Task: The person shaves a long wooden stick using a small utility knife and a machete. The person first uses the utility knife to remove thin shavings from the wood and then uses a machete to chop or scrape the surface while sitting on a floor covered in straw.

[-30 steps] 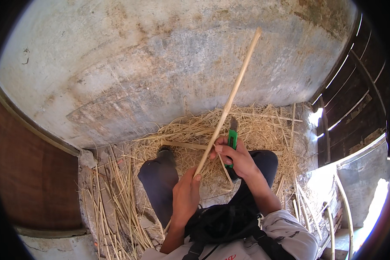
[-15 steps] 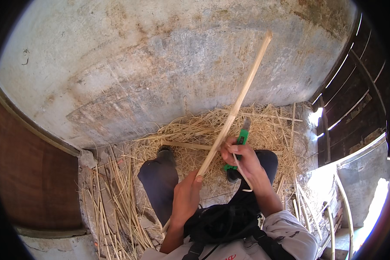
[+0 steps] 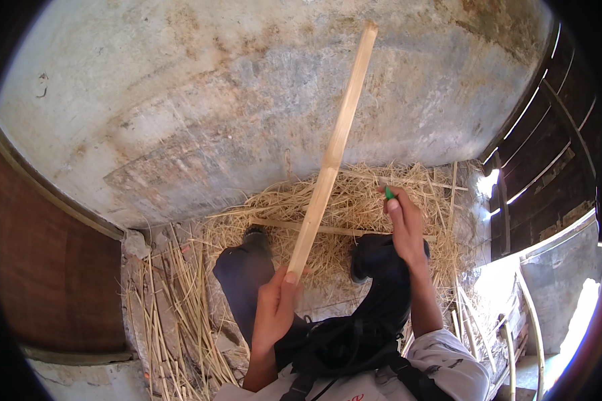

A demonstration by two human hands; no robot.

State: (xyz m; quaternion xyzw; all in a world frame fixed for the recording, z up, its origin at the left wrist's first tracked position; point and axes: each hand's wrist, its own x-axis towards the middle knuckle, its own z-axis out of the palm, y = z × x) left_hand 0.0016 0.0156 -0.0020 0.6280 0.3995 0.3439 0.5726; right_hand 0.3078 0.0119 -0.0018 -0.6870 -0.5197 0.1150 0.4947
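Note:
My left hand (image 3: 276,304) is closed round the lower end of a long, pale bamboo strip (image 3: 341,127). The strip slants up and away in front of the wall, its broad face showing and a node partway along. To the right, apart from the strip, my right hand (image 3: 407,222) is closed on a green utility knife (image 3: 388,193). Only a bit of its green body and tip shows; my fingers cover the rest.
Thin shavings (image 3: 408,177) lie heaped on the floor along the concrete wall (image 3: 201,113). Several narrow strips (image 3: 174,307) lie at the left, beside a brown wooden panel (image 3: 53,260). Another strip (image 3: 281,226) crosses the shavings near my feet. Poles (image 3: 532,314) lean at the right.
The bamboo strip has swung left and turned its broad face up. My right hand has moved away to the right with the knife; the thin sliver hanging from it is no longer in view.

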